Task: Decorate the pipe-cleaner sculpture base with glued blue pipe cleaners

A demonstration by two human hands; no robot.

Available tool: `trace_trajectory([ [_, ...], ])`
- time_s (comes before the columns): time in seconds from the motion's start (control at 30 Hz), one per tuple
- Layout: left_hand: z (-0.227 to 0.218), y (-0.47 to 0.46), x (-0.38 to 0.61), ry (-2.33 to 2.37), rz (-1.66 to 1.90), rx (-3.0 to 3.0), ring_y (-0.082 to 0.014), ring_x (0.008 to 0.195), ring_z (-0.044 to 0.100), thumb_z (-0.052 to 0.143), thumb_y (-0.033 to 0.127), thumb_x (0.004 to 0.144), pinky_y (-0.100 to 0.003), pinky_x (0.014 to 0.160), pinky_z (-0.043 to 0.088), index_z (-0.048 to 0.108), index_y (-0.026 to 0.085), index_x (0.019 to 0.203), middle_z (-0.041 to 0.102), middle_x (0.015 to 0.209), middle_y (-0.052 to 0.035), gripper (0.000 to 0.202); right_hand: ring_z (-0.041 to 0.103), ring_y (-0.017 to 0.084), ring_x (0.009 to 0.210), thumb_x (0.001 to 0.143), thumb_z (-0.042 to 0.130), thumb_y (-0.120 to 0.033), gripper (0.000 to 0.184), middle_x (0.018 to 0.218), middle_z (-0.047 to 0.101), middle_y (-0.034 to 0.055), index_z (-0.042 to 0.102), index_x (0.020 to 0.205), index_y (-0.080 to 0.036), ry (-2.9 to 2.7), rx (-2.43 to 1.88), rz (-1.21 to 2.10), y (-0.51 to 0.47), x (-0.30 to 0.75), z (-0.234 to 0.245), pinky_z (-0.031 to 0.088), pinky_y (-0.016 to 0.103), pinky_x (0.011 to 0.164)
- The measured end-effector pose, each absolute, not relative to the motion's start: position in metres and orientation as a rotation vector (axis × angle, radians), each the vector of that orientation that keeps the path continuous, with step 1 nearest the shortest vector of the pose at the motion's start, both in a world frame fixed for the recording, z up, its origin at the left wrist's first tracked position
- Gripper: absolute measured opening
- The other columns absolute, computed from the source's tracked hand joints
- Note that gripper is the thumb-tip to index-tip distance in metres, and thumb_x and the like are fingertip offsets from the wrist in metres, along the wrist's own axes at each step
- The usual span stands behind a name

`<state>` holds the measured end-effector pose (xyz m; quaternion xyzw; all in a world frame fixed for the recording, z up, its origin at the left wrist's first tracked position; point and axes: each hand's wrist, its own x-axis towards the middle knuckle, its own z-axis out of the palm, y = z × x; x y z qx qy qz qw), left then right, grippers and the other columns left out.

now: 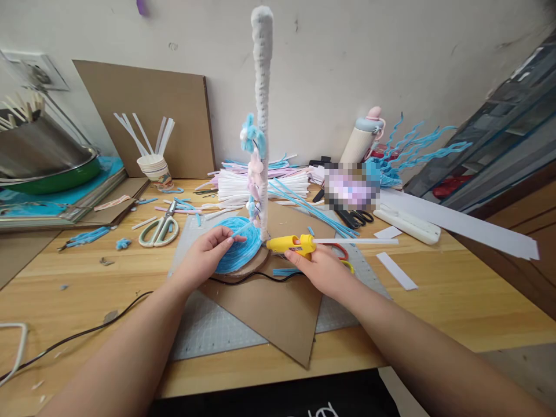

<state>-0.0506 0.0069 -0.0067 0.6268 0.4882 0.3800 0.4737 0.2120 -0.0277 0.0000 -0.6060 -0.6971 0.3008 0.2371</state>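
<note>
A tall white fuzzy pole (262, 116) stands upright on a round base wound with blue pipe cleaner (237, 252), with blue and pink flowers (253, 162) fixed along its lower part. My left hand (208, 252) rests on the blue base and pinches the end of a light blue pipe cleaner (241, 229) that leads toward the pole's foot. My right hand (319, 266) grips a yellow glue gun (292, 244), whose nozzle points left at the pole's foot. A white glue stick (356, 241) sticks out of the gun's back.
Brown cardboard (278, 307) lies on a grey cutting mat (208, 330). Green scissors (160, 230) lie left, black scissors (356, 218) right. A pile of white, pink and blue pipe cleaners (260, 184), a paper cup of sticks (154, 165), a bottle (360, 142) and a metal bowl (43, 156) stand behind.
</note>
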Motion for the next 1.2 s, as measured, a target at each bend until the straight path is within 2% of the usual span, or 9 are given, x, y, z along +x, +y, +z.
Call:
trace_trajectory([
  [0.3, -0.003, 0.006, -0.049, 1.250, 0.870, 1.602, -0.0226, 0.091, 0.061, 0.055, 0.055, 0.083, -0.033, 0.080, 0.043, 0.052, 0.019, 0.084, 0.072, 0.101, -0.0074, 0.036, 0.066, 0.027, 0.096, 0.089, 0.047, -0.054, 0.040, 0.098, 0.073, 0.0068, 0.071, 0.097, -0.023, -1.928, -1.612, 0.884, -0.033, 0.210, 0.001, 0.047, 0.036, 0.082],
  [0.53, 0.000, 0.004, -0.047, 1.277, 0.863, 1.609, -0.0216, 0.084, 0.060, 0.055, 0.052, 0.082, -0.031, 0.073, 0.041, 0.051, 0.019, 0.081, 0.073, 0.100, -0.0062, 0.033, 0.065, 0.027, 0.091, 0.088, 0.046, -0.055, 0.041, 0.093, 0.072, 0.0079, 0.070, 0.095, -0.022, -1.987, -1.697, 0.832, -0.039, 0.205, 0.003, 0.046, 0.036, 0.078],
  [0.73, -0.002, 0.004, -0.048, 1.243, 0.868, 1.604, -0.0215, 0.087, 0.060, 0.054, 0.050, 0.083, -0.033, 0.079, 0.041, 0.051, 0.019, 0.082, 0.072, 0.102, -0.0075, 0.032, 0.065, 0.026, 0.086, 0.088, 0.049, -0.051, 0.036, 0.089, 0.071, 0.0070, 0.071, 0.094, -0.023, -2.015, -1.708, 0.839, -0.047, 0.198, 0.011, 0.047, 0.034, 0.074],
  [0.93, -0.006, 0.006, -0.049, 1.249, 0.850, 1.612, -0.0202, 0.084, 0.059, 0.053, 0.050, 0.083, -0.032, 0.075, 0.041, 0.050, 0.019, 0.082, 0.072, 0.100, -0.0075, 0.032, 0.065, 0.028, 0.092, 0.089, 0.048, -0.049, 0.035, 0.095, 0.072, 0.0075, 0.068, 0.099, -0.022, -2.052, -1.671, 0.923, -0.052, 0.191, 0.011, 0.047, 0.040, 0.080],
  [1.2, -0.004, 0.006, -0.048, 1.266, 0.824, 1.648, -0.0199, 0.085, 0.058, 0.051, 0.048, 0.083, -0.032, 0.077, 0.041, 0.051, 0.019, 0.082, 0.072, 0.102, -0.0070, 0.029, 0.066, 0.028, 0.099, 0.089, 0.049, -0.049, 0.036, 0.102, 0.073, 0.0064, 0.068, 0.105, -0.022, -2.043, -1.611, 0.943, -0.058, 0.187, 0.007, 0.048, 0.038, 0.084],
])
